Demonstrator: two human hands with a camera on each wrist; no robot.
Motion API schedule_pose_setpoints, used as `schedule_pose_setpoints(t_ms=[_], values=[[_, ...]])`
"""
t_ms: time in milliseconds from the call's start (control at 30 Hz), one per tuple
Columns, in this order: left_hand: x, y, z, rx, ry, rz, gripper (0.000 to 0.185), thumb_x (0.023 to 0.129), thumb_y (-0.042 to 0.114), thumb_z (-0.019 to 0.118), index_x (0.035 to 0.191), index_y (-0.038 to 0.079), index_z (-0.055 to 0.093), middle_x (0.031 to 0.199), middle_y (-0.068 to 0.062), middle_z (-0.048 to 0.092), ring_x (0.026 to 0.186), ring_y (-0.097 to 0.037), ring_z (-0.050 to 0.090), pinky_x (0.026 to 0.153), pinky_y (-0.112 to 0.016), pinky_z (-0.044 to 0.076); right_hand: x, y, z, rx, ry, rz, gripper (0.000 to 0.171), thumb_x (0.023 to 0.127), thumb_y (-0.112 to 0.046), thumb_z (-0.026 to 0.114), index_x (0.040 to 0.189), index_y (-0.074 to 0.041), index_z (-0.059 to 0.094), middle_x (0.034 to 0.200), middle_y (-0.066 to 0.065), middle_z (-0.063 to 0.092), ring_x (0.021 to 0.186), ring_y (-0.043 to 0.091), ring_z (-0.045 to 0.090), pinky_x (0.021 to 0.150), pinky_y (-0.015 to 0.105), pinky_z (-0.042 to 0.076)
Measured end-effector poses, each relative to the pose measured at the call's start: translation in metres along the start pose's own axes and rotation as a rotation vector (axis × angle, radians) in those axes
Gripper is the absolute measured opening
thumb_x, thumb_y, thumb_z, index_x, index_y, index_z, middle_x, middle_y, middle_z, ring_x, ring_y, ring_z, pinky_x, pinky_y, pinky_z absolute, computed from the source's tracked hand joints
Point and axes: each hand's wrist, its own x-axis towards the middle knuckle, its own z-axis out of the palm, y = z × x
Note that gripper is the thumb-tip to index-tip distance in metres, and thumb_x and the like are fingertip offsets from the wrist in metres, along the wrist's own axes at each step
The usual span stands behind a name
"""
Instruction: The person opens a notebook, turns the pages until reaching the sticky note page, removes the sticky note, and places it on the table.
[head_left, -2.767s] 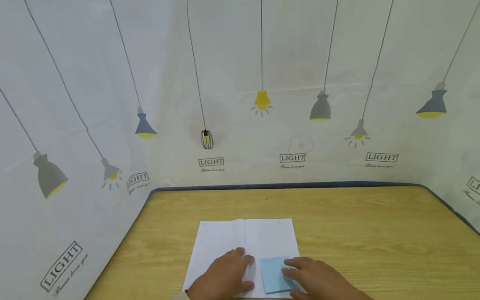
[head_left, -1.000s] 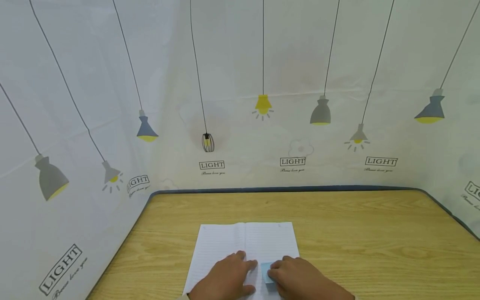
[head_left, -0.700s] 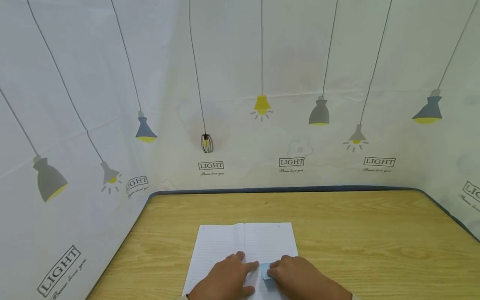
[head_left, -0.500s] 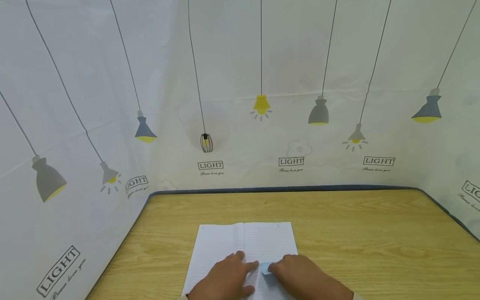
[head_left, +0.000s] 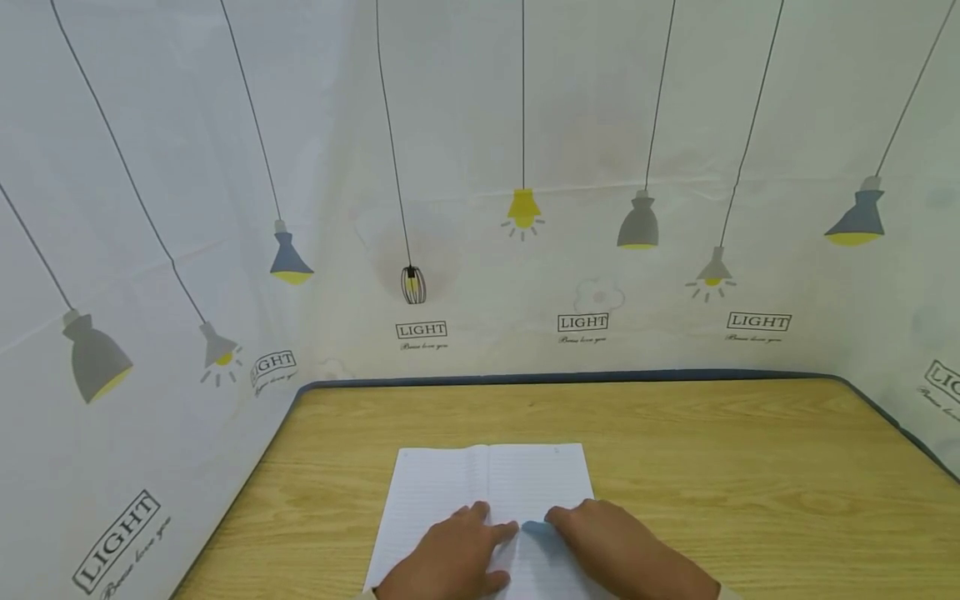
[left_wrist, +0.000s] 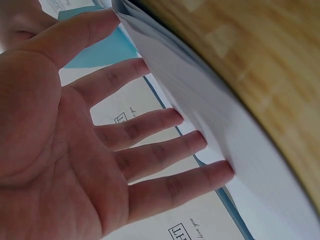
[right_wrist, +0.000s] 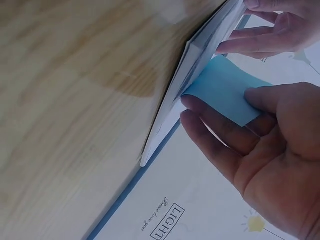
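An open lined notebook [head_left: 534, 475] lies on the table, its two pages spread either side of the fold. My left hand [head_left: 450, 554] rests on it near the fold, fingertips touching the paper; in the left wrist view those fingers [left_wrist: 150, 150] are extended and spread. A light blue sticky note [right_wrist: 225, 90] is pinched between the thumb and fingers of my right hand [head_left: 611, 542]. Its near part stands raised off the right page, while its far edge stays at the paper. In the head view only a thin strip of it shows beside the right fingertips.
The wood-grain table [head_left: 750, 467] stretches back to a dark blue edge strip [head_left: 562, 378]. Behind it and at both sides hangs a pale curtain [head_left: 465, 167] printed with lamps and the word LIGHT.
At first the note lay flat under my right fingers. My right hand has since pinched it and tipped its near side up, moving slightly away from me. The left hand stays almost in place.
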Motion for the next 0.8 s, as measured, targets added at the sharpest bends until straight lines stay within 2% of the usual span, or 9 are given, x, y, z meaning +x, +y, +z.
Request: schedule_pose_setpoints(t_ms=[167, 333, 433, 567, 800], values=[[0.001, 0.001, 0.000, 0.006, -0.007, -0.011, 0.053, 0.085, 0.044, 0.076, 0.135, 0.036, 0.061, 0.123, -0.004, 0.061, 0.102, -0.017, 0.060, 0.088, -0.041, 0.055, -0.001, 0.002, -0.001, -0.010, 0.022, 0.071, 0.019, 0.087, -0.002, 0.070, 0.105, -0.010, 0.070, 0.080, 0.003, 0.073, 0.067, 0.013, 0.068, 0.059, 0.028, 0.055], [0.001, 0.002, -0.001, -0.003, -0.031, -0.028, 0.052, 0.085, 0.044, 0.076, 0.135, 0.037, 0.061, 0.129, -0.004, 0.061, 0.109, -0.019, 0.061, 0.091, -0.043, 0.055, -0.001, 0.003, -0.004, 0.022, 0.040, 0.144, 0.022, 0.089, -0.002, 0.068, 0.111, -0.007, 0.069, 0.085, 0.008, 0.075, 0.070, 0.016, 0.070, 0.063, 0.031, 0.057], [0.002, 0.002, -0.001, -0.008, -0.041, -0.035, 0.052, 0.086, 0.045, 0.076, 0.135, 0.037, 0.061, 0.131, -0.005, 0.060, 0.113, -0.021, 0.061, 0.092, -0.045, 0.055, -0.003, 0.005, -0.007, 0.082, 0.048, 0.189, 0.026, 0.092, -0.003, 0.066, 0.118, -0.005, 0.068, 0.093, 0.012, 0.076, 0.079, 0.021, 0.073, 0.069, 0.034, 0.059], [0.002, 0.001, 0.000, -0.005, -0.041, -0.030, 0.052, 0.085, 0.045, 0.076, 0.134, 0.037, 0.061, 0.129, -0.004, 0.061, 0.109, -0.020, 0.061, 0.091, -0.045, 0.055, -0.005, 0.007, -0.011, 0.155, 0.078, 0.257, 0.028, 0.096, -0.006, 0.062, 0.124, -0.006, 0.066, 0.102, 0.014, 0.076, 0.091, 0.024, 0.075, 0.078, 0.038, 0.059], [0.001, 0.000, 0.000, 0.009, -0.026, -0.011, 0.051, 0.086, 0.045, 0.076, 0.134, 0.036, 0.062, 0.124, -0.003, 0.062, 0.102, -0.017, 0.061, 0.086, -0.042, 0.056, -0.008, 0.010, -0.016, 0.147, 0.169, 0.323, 0.030, 0.097, -0.009, 0.063, 0.127, -0.009, 0.065, 0.096, 0.009, 0.077, 0.088, 0.021, 0.074, 0.075, 0.036, 0.059]])
